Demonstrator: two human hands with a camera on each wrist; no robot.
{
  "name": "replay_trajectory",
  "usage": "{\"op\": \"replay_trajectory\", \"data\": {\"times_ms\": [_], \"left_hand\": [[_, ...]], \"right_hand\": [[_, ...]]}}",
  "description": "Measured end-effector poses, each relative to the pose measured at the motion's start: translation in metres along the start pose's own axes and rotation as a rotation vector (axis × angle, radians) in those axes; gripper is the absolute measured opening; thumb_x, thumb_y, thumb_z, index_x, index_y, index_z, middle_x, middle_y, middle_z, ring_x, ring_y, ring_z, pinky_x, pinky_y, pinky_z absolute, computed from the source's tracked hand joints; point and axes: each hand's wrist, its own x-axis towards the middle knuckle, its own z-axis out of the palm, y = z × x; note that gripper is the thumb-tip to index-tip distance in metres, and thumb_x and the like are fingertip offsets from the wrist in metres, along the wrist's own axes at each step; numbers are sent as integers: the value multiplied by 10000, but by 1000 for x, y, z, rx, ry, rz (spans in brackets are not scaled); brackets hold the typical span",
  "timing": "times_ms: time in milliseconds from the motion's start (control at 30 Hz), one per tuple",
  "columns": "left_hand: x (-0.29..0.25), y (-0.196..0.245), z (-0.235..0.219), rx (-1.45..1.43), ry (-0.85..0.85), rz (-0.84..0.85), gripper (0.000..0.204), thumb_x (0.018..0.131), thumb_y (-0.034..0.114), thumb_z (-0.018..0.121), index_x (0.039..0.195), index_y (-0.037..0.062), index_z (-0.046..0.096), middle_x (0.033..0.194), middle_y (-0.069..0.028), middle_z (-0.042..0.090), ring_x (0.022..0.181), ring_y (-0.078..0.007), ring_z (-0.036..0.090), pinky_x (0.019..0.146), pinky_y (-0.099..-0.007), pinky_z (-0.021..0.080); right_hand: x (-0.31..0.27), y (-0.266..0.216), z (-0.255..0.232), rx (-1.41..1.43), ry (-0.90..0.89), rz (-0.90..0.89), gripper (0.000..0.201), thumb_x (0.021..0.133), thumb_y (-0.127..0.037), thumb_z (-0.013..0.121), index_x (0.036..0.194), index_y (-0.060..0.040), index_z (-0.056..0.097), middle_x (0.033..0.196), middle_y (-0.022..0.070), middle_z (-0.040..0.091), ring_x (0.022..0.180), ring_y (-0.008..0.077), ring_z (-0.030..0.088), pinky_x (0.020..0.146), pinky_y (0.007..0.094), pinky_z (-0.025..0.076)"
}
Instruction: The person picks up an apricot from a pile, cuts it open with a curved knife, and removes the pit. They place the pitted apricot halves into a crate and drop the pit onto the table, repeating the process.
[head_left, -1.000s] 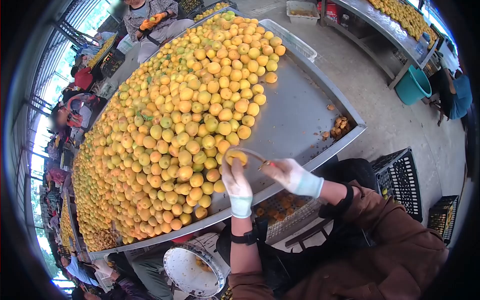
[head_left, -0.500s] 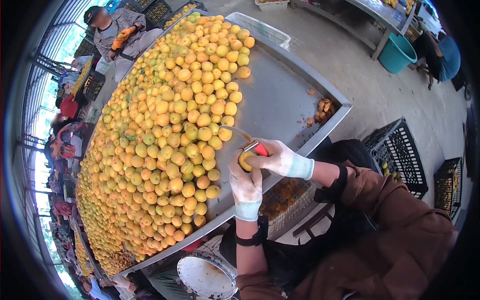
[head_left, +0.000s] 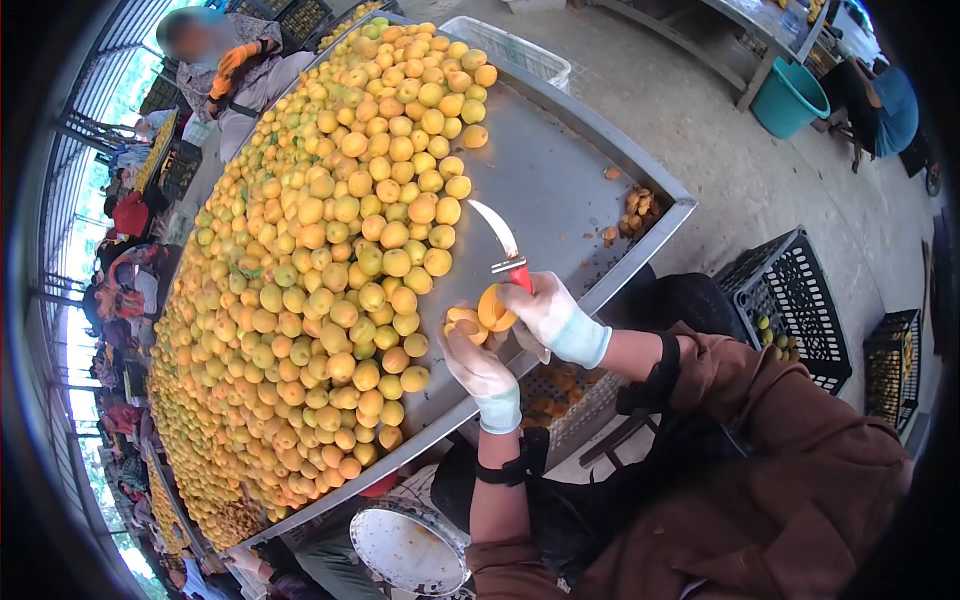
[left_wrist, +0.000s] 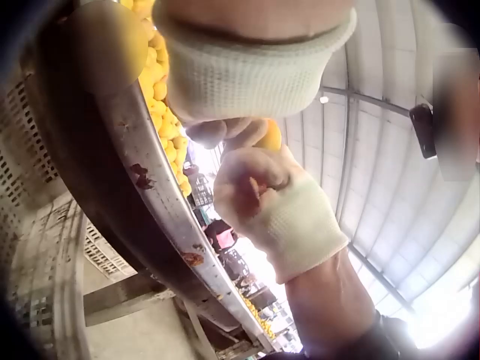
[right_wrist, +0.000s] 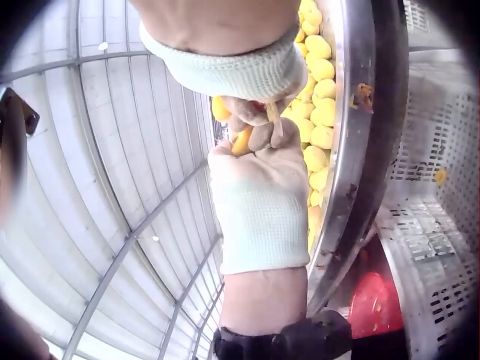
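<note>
Over the near edge of a metal table (head_left: 545, 160), both gloved hands work at a split apricot. My left hand (head_left: 482, 372) holds one apricot half (head_left: 463, 326), with a brown pit showing in its cut face. Close beside it, my right hand (head_left: 550, 315) grips the red handle of a curved knife (head_left: 500, 232), blade pointing up and away. A hollow orange apricot half (head_left: 494, 308) sits at the right fingertips, right against the left-hand piece. The right wrist view shows orange flesh (right_wrist: 241, 140) between the two hands' fingers. A large heap of apricots (head_left: 330, 240) lies left of the hands.
Brown scraps (head_left: 640, 212) lie in the table's right corner. Below the near edge are a perforated basket (head_left: 590, 410) with apricot pieces and a white bucket (head_left: 410, 550). A black crate (head_left: 790, 300) stands right. Someone in orange gloves (head_left: 235, 62) sits across the table.
The apricot, whole-looking between the hands half a second ago, now shows as two parted halves. The knife blade has swung from pointing left to pointing up. The head view has shifted.
</note>
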Motion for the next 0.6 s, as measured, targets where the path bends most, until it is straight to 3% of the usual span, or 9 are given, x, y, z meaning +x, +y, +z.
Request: {"op": "replay_trajectory", "data": {"times_ms": [33,100,167,233,300,333,433,467,600], "left_hand": [[3,4,1,-315,61,-213,415,997,348,384,1195,2,502,1051,-91,563,985,-203,579,821,-362,515],[11,-8,-9,-364,40,-227,416,990,373,398,1170,17,514,1036,-80,535,994,-217,559,840,-373,500],[21,9,-14,-699,26,-441,427,973,396,430,1153,20,520,1047,-90,547,951,-224,559,823,-368,489],[25,12,-23,-712,8,-458,437,952,418,461,1140,30,529,1061,-80,557,924,-213,554,744,-328,483],[37,-2,-41,-864,-186,-422,454,935,426,477,1150,29,531,1071,-83,566,905,-197,549,679,-298,461],[37,-1,-47,-879,-209,-421,443,940,413,469,1156,30,526,1080,-72,558,916,-195,541,641,-281,443],[40,11,-51,-880,-76,-457,433,957,403,442,1166,31,516,1085,-62,547,933,-185,531,638,-278,437],[43,10,-55,-986,-126,-427,459,975,406,412,1177,7,512,1045,-79,565,892,-193,539,660,-322,445],[45,1,-59,-993,-177,-466,436,986,415,392,1152,30,514,1026,-71,562,888,-180,535,659,-319,445]], "right_hand": [[0,-5,-3,151,-59,184,318,934,-284,571,932,32,608,575,39,541,410,100,471,381,255,362],[3,-6,-2,183,-71,135,331,941,-291,549,939,35,606,523,38,509,315,123,423,310,258,299],[2,-17,-3,179,-77,182,321,936,-277,560,977,38,608,548,40,523,339,110,431,324,254,307],[6,-16,-6,112,-52,137,305,917,-262,595,981,35,620,605,29,554,389,63,425,361,225,297],[6,-23,-13,-44,-99,87,311,901,-268,618,858,38,651,578,25,537,484,74,486,451,252,372],[12,-13,-20,-241,-192,-134,319,879,-263,630,889,55,654,621,60,580,589,91,542,549,272,435],[-2,-39,-21,-588,-519,-230,302,844,-275,658,931,14,668,673,138,612,634,166,588,637,302,480],[-2,-30,-20,-670,-458,-354,282,834,-264,661,942,-3,676,673,147,609,621,187,590,631,299,482],[5,-22,-28,-546,-166,-341,273,857,-243,618,912,19,675,632,124,614,599,168,597,613,295,492]]}}
